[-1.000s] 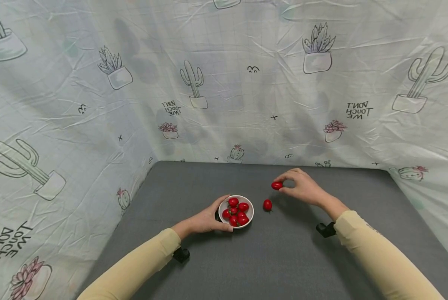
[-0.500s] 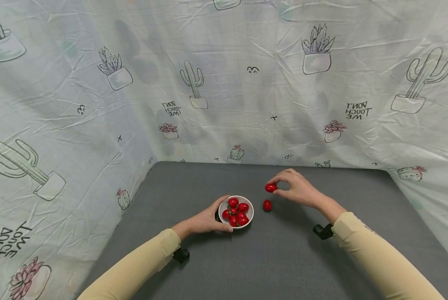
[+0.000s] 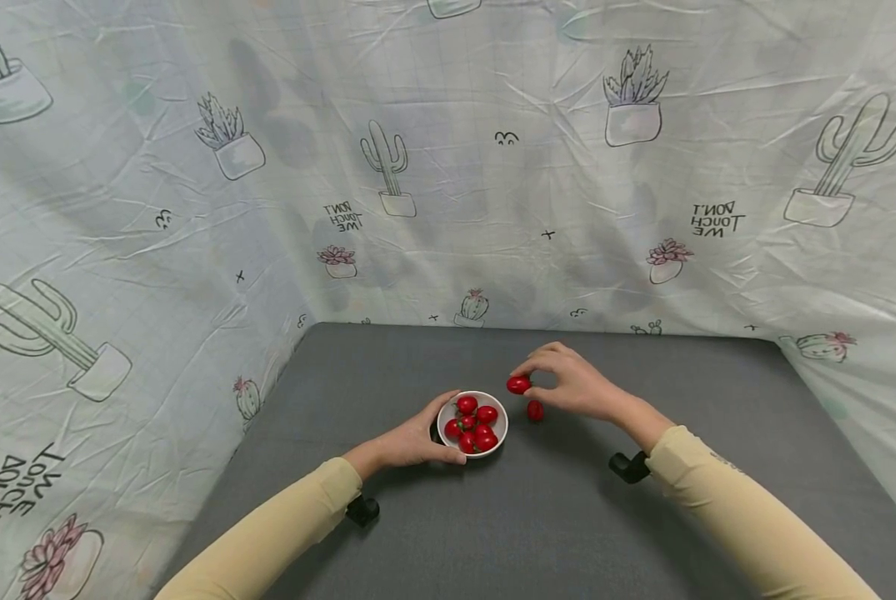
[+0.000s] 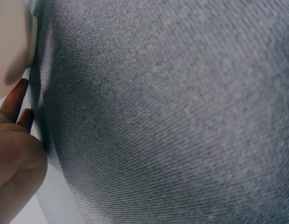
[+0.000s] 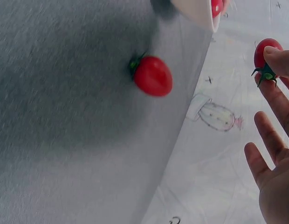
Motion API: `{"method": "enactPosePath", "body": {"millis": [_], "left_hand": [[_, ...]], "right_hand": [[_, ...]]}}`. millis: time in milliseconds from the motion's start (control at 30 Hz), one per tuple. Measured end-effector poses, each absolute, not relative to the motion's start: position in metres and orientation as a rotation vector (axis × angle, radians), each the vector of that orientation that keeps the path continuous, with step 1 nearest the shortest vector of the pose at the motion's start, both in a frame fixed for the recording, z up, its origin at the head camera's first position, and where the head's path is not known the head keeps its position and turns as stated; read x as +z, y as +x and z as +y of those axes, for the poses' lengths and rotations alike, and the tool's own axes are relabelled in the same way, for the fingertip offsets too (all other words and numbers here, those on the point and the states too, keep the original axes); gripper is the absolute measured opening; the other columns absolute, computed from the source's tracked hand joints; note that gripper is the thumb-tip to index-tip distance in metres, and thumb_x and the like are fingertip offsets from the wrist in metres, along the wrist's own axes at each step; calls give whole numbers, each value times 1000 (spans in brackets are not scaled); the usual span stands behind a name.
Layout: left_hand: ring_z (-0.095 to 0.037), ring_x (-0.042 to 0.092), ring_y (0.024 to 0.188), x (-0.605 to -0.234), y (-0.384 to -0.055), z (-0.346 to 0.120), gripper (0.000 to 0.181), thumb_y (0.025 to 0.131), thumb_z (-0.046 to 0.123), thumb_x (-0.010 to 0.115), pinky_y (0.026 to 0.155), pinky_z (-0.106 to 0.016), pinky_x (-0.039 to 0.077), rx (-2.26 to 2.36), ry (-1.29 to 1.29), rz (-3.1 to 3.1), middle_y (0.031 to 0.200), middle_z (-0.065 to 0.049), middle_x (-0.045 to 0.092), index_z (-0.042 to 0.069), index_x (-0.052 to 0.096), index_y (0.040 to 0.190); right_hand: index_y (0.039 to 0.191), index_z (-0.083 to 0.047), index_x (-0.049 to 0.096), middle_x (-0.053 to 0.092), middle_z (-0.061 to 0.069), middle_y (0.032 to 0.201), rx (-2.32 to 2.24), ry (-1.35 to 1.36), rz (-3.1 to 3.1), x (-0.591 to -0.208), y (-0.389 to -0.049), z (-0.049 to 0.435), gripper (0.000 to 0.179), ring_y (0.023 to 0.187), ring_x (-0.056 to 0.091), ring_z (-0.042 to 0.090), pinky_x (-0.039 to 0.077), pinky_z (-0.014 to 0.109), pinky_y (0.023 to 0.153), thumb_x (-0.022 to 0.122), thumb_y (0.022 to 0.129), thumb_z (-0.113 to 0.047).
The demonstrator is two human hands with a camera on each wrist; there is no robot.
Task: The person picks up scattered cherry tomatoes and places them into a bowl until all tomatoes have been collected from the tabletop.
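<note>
A small white bowl (image 3: 499,427) with several red cherry tomatoes in it stands on the grey table. My left hand (image 3: 408,440) holds it from the left, thumb along the near side and fingers round the far side. In the left wrist view, fingertips reach the underside of the bowl (image 4: 14,42). My right hand (image 3: 577,388) pinches a cherry tomato (image 3: 518,385) between thumb and fingers, above the table just right of the bowl. Its green stem shows in the right wrist view, where the other fingers spread loosely. Beneath that hand, another cherry tomato (image 5: 154,77) lies on the table.
The grey table (image 3: 448,533) ends at the back against a pale hanging cloth (image 3: 448,167) printed with cacti. That cloth also closes off the left and right sides. A black wrist mount (image 3: 629,467) sits under the right forearm, and another (image 3: 362,509) under the left.
My right hand has carried its cherry tomato left and slightly nearer, toward the bowl, passing over the tomato on the table. The left hand and the bowl have stayed put.
</note>
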State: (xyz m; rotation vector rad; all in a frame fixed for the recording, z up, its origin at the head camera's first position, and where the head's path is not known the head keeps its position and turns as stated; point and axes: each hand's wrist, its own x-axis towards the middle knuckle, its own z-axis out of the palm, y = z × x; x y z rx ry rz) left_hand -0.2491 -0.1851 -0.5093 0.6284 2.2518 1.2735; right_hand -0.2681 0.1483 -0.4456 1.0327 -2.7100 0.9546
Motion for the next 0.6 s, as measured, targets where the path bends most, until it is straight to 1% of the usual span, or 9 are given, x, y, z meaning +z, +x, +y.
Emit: {"method": "enactPosePath", "body": {"millis": [200, 367, 600], "left_hand": [[-20, 27, 149, -510, -250, -185, 105, 82, 43, 87, 118, -53, 24, 1270, 614, 2253, 163, 0, 26, 32, 19, 162], [-21, 26, 149, -511, -250, -185, 104, 84, 40, 85, 118, -54, 24, 1265, 604, 2259, 164, -1, 24, 32, 18, 163], [-20, 27, 149, -511, -249, -186, 104, 85, 40, 85, 117, -54, 25, 1268, 611, 2245, 164, -1, 24, 32, 16, 163]], "right_hand": [[120, -27, 76, 67, -7, 121, 951, 1084, -2716, -447, -266, 134, 29, 123, 50, 24, 44, 56, 98, 79, 92, -21], [120, -28, 76, 67, -10, 121, 942, 1125, -2721, -448, -265, 124, 30, 122, 49, 21, 44, 53, 97, 80, 92, -21], [120, -31, 75, 66, -12, 122, 924, 1160, -2736, -450, -264, 112, 29, 126, 49, 22, 43, 55, 99, 80, 93, -23]]}}
